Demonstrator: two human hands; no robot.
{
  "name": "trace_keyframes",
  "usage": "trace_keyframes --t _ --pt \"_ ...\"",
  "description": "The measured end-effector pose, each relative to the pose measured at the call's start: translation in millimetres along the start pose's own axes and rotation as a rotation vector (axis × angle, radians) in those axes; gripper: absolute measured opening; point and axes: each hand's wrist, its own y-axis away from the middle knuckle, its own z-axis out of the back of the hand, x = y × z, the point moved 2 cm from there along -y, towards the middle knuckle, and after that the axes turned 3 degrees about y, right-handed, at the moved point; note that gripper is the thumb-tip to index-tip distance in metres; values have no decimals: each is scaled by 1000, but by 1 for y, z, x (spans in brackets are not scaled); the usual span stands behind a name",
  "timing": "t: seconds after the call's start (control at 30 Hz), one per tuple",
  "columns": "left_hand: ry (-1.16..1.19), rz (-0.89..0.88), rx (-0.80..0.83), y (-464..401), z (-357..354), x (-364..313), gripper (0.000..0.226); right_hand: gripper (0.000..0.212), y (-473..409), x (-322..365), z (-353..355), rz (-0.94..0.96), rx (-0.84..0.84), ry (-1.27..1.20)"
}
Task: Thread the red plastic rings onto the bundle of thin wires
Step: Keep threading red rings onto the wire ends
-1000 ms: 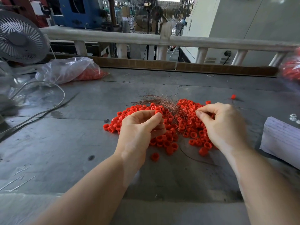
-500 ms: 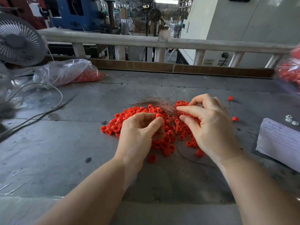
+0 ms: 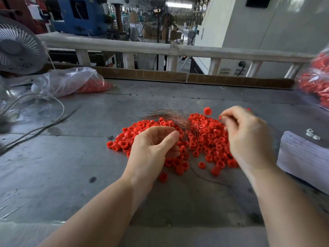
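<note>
Left hand (image 3: 154, 147) curled round bundle of thin wires (image 3: 170, 117), over red ring pile (image 3: 210, 139) on table (image 3: 53, 166). Right hand (image 3: 247, 138) pinching, contents unclear; blurred. Rings likely light, rigid; wires springy. Best gripped near splayed tips.

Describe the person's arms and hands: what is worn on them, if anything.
Both forearms are bare right to the bottom edge of the view, with no sleeve showing. The left hand and the right hand wear no gloves; no ring, watch or bracelet is visible. The right hand is slightly motion-blurred.
</note>
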Motion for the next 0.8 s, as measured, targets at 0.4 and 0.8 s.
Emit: trace_keyframes --t 0.4,0.8 --pt "-245 -106 -17 1 1 -1 7 24 -5 -55 13 -318 -40 187" --pt "-619 -228 -7 1 2 -2 31 45 7 -67 -10 -451 334 340"
